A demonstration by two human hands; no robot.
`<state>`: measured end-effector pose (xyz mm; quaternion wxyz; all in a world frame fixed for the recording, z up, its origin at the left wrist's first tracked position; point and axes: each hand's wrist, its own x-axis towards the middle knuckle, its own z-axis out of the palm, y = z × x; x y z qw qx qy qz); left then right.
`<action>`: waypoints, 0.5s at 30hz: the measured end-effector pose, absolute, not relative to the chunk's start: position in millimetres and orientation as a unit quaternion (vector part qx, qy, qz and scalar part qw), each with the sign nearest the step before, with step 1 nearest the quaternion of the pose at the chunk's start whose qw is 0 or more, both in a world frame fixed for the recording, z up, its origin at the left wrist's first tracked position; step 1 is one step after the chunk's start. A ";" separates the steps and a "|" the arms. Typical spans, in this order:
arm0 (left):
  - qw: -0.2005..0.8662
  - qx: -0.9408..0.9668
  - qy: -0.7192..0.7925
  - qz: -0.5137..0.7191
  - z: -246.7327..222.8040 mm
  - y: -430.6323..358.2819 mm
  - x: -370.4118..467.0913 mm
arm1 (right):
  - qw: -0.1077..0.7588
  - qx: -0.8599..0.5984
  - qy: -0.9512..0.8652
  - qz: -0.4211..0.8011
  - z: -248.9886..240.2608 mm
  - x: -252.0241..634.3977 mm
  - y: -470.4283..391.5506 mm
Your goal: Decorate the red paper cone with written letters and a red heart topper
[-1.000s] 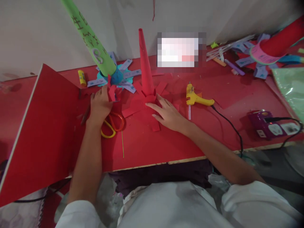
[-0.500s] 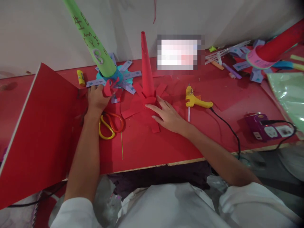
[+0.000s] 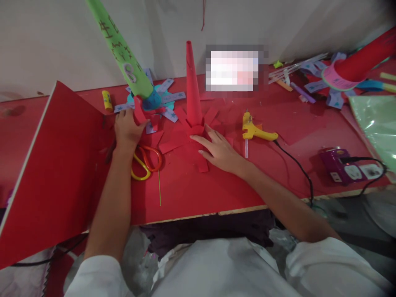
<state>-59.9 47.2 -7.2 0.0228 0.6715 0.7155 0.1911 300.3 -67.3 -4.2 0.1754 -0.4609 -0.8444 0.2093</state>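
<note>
Red paper cone [image 3: 193, 90] stands upright mid-surface [image 3: 185, 194], unmoved since half a second ago, while the red strip [image 3: 138, 108] by the left hand [image 3: 126, 128] now stands straighter. That hand is at the cone's 9 o'clock, palm down; whether its grip grasps the strip, I cannot tell. From 4 o'clock the right hand [image 3: 219, 152] reaches in, grip released, fingers spread at the cone's base. Scissors [image 3: 154, 165] lie at 8 o'clock, the glue gun [image 3: 262, 134] at 3. Beyond the left arm, a red board [image 3: 58, 165] rises; a green cone [image 3: 119, 51] leans at 10.
</note>
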 end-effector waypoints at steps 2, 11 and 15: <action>0.021 0.665 0.723 0.185 -5.5 47.3 -58.1 | 0.175 -0.462 -0.843 0.212 -3.6 300.1 -67.2; -0.050 0.702 0.667 0.244 1.3 31.9 -56.8 | 0.174 -0.459 -0.845 0.212 -2.5 300.2 -67.2; -0.119 0.711 0.599 0.350 25.3 2.4 -31.5 | 0.189 -0.456 -0.846 0.201 -4.1 300.1 -67.4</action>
